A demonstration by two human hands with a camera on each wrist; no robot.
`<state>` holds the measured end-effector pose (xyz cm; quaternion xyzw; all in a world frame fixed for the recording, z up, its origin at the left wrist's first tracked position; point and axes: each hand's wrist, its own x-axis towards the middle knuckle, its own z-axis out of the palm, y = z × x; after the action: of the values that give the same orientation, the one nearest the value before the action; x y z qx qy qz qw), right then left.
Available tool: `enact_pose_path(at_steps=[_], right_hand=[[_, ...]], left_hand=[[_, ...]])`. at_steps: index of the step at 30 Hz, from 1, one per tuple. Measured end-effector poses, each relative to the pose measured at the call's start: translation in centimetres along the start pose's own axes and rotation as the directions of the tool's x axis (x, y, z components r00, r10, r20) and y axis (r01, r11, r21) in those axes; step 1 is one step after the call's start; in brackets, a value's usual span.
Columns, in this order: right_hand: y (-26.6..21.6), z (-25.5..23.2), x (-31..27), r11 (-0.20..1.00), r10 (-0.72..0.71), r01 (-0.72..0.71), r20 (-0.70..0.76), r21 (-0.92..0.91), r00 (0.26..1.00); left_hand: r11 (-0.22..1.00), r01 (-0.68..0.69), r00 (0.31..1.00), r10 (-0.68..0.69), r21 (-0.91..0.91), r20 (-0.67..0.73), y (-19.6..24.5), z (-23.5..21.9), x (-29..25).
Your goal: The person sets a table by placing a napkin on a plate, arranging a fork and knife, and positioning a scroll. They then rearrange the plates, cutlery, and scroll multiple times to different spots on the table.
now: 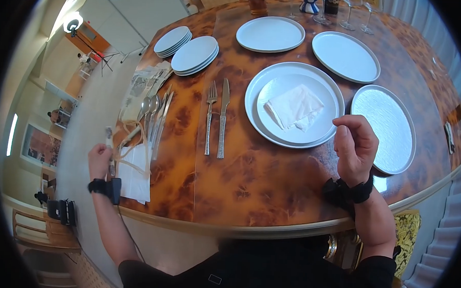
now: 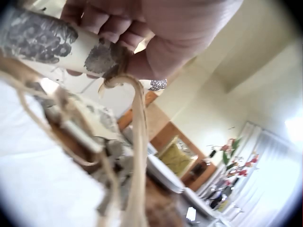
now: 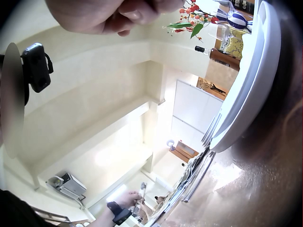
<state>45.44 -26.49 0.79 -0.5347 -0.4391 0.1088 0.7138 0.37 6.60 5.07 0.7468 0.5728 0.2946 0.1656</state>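
My left hand (image 1: 100, 161) is at the table's left edge. It grips a slim cream roll (image 2: 42, 40) printed with grey grape clusters; in the left wrist view the fingers wrap round it and the thumb lies along its side. A pale raffia-like strand (image 2: 138, 142) hangs from the roll and loops over white napkins (image 1: 135, 178). My right hand (image 1: 356, 147) hovers with loosely curled fingers and nothing in it, by the right rim of a large white plate (image 1: 250, 111). That plate bears a smaller plate (image 1: 266, 89) with a folded white napkin (image 1: 295, 106).
A fork (image 1: 209, 117) and a knife (image 1: 223, 118) lie left of the plates. Farther left are several spoons (image 1: 145, 108) and knives. Two plate stacks (image 1: 195, 55) stand behind. An oval plate (image 1: 385, 127) lies at the right; wine glasses (image 1: 350, 2) stand at the back.
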Motion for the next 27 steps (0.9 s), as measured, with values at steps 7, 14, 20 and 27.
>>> enact_pose_path(at_steps=[7, 14, 20, 27], right_hand=[[0.1, 0.1, 0.1, 1.0, 0.014, -0.014, -0.013, -0.007, 1.0], [1.0, -0.3, 0.4, 0.998, 0.043, -0.04, -0.063, 0.048, 0.997], [1.3, -0.4, 0.7, 0.997, 0.063, -0.058, -0.082, 0.052, 0.995], [1.6, 0.0, 1.0, 0.996, 0.084, -0.082, -0.079, 0.024, 0.993]], left_hand=[[0.89, -0.167, 0.885, 0.325, -0.425, 0.333, 18.5, 1.4, -9.3], [0.407, -0.82, 0.165, 0.841, -0.403, 0.515, 24.2, 16.1, -15.7], [0.416, -0.792, 0.19, 0.863, -0.446, 0.468, 24.2, 18.4, -15.5], [0.17, -0.676, 0.498, 0.823, -0.717, -0.273, 24.5, 13.3, -15.3]])
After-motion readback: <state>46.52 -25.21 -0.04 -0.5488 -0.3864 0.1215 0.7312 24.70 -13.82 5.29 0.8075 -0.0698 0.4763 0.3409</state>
